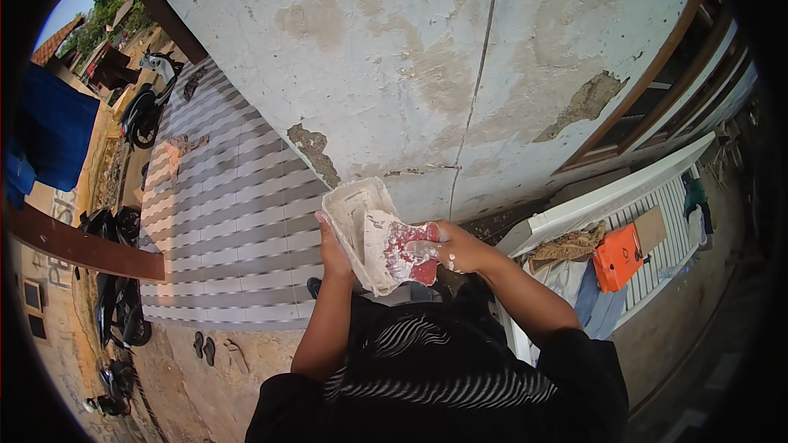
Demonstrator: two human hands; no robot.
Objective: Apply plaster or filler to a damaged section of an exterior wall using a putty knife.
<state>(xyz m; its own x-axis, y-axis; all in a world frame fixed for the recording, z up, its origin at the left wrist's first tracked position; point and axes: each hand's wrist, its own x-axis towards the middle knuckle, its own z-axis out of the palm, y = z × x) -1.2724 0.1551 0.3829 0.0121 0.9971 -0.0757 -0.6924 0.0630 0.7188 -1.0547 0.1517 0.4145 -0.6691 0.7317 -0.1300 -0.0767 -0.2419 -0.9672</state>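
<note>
My left hand (pixel 334 250) grips the left side of a rectangular trough (pixel 347 207), pale and crusted with plaster, held in front of my body near the wall. In my right hand (pixel 457 249) is a red putty scraper (pixel 419 235), smeared with white. Its broad, plaster-coated blade rests in or just over the trough; which of the two I cannot tell. White specks stick to my right fingers. How much plaster the trough holds is hard to make out. Ahead stands a pale, weathered wall (pixel 377 66) with a vertical crack and patches of lost paint.
A striped tiled floor (pixel 246 221) stretches left, with sandals (pixel 203 348) below it and motorcycles (pixel 123 303) beyond. On the right, a white ribbed panel (pixel 661 209) bears an orange bag (pixel 618 258) and cloths. A brown post (pixel 90 250) juts in at left.
</note>
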